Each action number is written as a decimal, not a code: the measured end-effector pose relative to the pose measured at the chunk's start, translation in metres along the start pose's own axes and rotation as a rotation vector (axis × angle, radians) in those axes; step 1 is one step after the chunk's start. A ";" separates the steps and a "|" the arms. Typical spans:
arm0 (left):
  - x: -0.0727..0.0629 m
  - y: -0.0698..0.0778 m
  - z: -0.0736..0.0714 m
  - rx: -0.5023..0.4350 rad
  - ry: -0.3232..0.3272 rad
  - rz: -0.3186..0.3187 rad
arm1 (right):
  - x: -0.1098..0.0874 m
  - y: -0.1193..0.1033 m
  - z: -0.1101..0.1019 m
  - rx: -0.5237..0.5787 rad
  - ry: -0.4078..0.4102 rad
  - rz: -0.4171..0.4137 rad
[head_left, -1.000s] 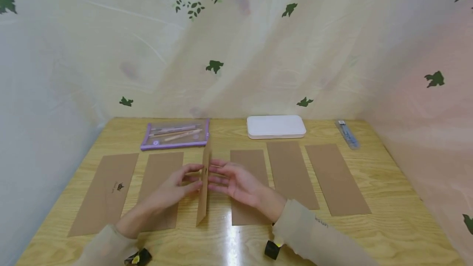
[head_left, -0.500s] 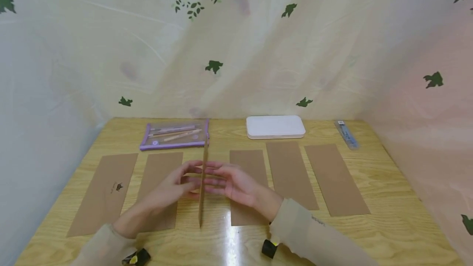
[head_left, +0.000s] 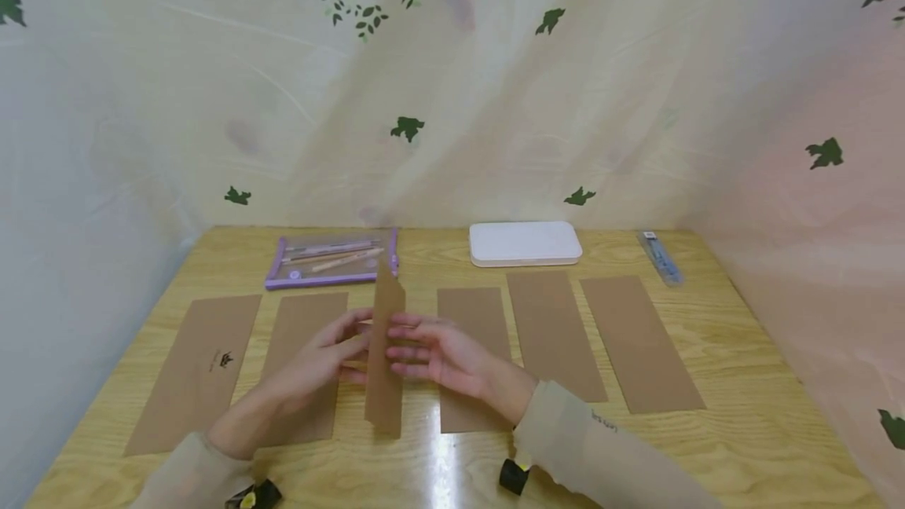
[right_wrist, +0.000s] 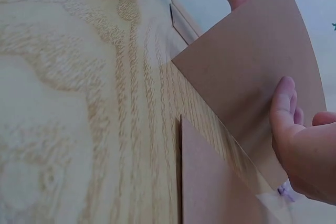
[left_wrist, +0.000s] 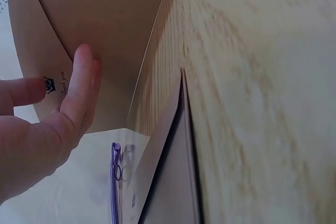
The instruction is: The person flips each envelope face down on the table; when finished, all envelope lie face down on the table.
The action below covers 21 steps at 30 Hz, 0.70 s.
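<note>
A brown paper envelope (head_left: 385, 368) stands on its long edge between my hands, near the middle of the table. My left hand (head_left: 321, 352) touches its left face with extended fingers; in the left wrist view that face of the envelope (left_wrist: 115, 14) carries the flap, a crown mark and "Thank you". On the other side, my right hand (head_left: 452, 356) rests its nearly straight fingers on the plain face. The right wrist view shows those fingers (right_wrist: 285, 103) flat against the plain envelope (right_wrist: 247, 61). Neither hand curls round it.
Flat brown envelopes lie on the wooden table: two at left, one with a crown print (head_left: 191, 383), and three at right, the outermost (head_left: 643, 344) slanted. Behind are a purple-edged clear pencil pouch (head_left: 332, 283), a white case (head_left: 525, 243) and a thin blue packet (head_left: 661, 258).
The upright envelope has turned about its vertical axis, from nearly edge-on to showing its plain right face. My hands stay on either side, shifted only slightly.
</note>
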State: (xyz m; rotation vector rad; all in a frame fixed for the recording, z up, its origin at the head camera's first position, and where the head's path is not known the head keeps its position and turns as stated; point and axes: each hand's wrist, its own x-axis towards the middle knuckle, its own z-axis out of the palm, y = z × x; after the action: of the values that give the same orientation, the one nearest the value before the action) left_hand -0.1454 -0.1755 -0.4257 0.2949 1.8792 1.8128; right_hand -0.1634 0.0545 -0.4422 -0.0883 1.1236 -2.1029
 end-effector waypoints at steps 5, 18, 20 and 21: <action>0.000 0.002 -0.001 -0.069 0.004 -0.030 | 0.004 0.001 -0.002 -0.005 0.014 0.011; -0.005 0.003 -0.004 -0.088 0.029 -0.066 | 0.011 0.003 -0.012 -0.021 0.044 0.040; -0.005 0.003 -0.004 -0.090 0.035 -0.070 | 0.012 0.004 -0.014 -0.025 0.048 0.041; -0.005 0.003 -0.005 -0.091 0.034 -0.070 | 0.012 0.003 -0.014 -0.027 0.052 0.042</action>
State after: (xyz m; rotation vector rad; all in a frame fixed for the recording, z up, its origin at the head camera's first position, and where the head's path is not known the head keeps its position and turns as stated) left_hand -0.1436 -0.1820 -0.4221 0.1650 1.8010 1.8602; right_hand -0.1756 0.0557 -0.4567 -0.0229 1.1745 -2.0634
